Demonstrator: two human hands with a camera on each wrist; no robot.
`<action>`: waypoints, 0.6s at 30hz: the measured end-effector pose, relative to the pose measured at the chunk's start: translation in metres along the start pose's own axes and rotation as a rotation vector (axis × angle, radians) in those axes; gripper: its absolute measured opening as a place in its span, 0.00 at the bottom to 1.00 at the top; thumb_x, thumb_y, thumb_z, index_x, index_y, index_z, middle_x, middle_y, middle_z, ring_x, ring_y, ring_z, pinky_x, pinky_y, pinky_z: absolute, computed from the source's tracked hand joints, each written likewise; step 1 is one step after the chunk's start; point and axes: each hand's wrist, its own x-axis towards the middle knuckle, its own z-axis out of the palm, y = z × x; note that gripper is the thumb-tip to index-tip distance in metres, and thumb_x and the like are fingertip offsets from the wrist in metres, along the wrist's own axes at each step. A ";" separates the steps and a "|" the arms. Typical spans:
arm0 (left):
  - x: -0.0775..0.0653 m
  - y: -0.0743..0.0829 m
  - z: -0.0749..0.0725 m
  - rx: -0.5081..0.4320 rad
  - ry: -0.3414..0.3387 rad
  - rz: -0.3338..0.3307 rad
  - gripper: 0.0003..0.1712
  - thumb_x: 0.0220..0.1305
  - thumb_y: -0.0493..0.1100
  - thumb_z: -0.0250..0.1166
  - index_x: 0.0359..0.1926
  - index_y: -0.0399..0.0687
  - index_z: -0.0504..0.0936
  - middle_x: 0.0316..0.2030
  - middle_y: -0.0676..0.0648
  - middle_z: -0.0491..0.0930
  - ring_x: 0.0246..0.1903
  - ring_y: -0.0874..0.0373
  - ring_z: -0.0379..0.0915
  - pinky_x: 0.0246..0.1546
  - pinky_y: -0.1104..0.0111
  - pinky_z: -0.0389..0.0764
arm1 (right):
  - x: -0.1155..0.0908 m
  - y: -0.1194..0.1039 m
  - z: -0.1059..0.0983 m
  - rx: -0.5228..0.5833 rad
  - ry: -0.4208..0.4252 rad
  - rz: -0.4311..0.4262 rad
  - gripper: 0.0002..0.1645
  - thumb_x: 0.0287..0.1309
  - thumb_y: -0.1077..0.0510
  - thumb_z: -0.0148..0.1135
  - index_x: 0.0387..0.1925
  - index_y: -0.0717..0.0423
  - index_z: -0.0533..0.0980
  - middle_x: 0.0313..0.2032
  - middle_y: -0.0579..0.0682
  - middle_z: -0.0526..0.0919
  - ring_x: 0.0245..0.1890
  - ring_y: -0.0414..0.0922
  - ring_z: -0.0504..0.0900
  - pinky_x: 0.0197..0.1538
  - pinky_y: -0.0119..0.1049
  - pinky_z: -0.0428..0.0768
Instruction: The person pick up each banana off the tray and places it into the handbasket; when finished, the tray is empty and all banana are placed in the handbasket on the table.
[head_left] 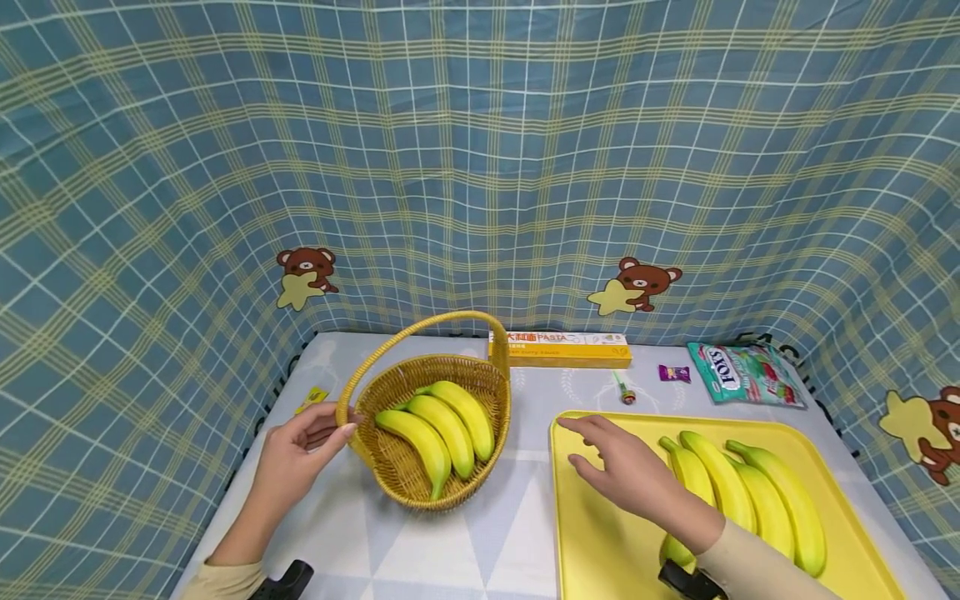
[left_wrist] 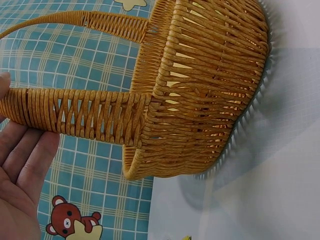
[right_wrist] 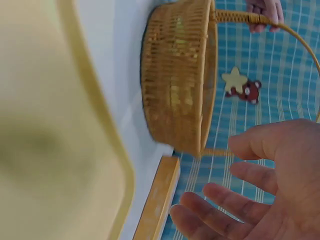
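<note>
Grips the handle (left_wrist: 95, 115) of a wicker basket (left_wrist: 215, 85) with the left hand (head_left: 303, 446), pressing the thumb against one side of it and laying the bent fingers (left_wrist: 30, 162) along the other, nearly closed around the weave. Grasps nothing with the right hand (head_left: 630, 471); hovers over the left part of a yellow tray (head_left: 592, 554) there, with its fingers loosely bent and spaced apart, and with the thumb well away from them. Between the two hands, shows the basket with its mouth upward and its handle arching overhead, near the tray's left side. Inside that basket, holds three yellow bananas (head_left: 444, 425), side by side. On the tray, carries at least four more bananas (head_left: 791, 508), partly covered by the right forearm. Just past the left hand, has a small yellow packet (head_left: 312, 399) near the edge of the table (head_left: 405, 550). Behind and right of the basket, shows a box marked PASTA (head_left: 558, 353); farther right, a small item with a green stick (head_left: 627, 395), a purple wrapped packet (head_left: 674, 373) and a green FOX'S bag (head_left: 750, 377). Beyond everything, hangs in checked folds as a blue curtain (head_left: 480, 167) with bear figures.
</note>
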 end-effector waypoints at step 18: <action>0.000 -0.002 -0.001 0.017 -0.006 -0.003 0.13 0.66 0.32 0.69 0.51 0.41 0.84 0.44 0.46 0.88 0.43 0.67 0.84 0.43 0.77 0.85 | -0.075 0.089 -0.022 -0.031 -0.131 0.293 0.41 0.65 0.43 0.67 0.72 0.57 0.68 0.63 0.69 0.73 0.60 0.69 0.74 0.53 0.66 0.78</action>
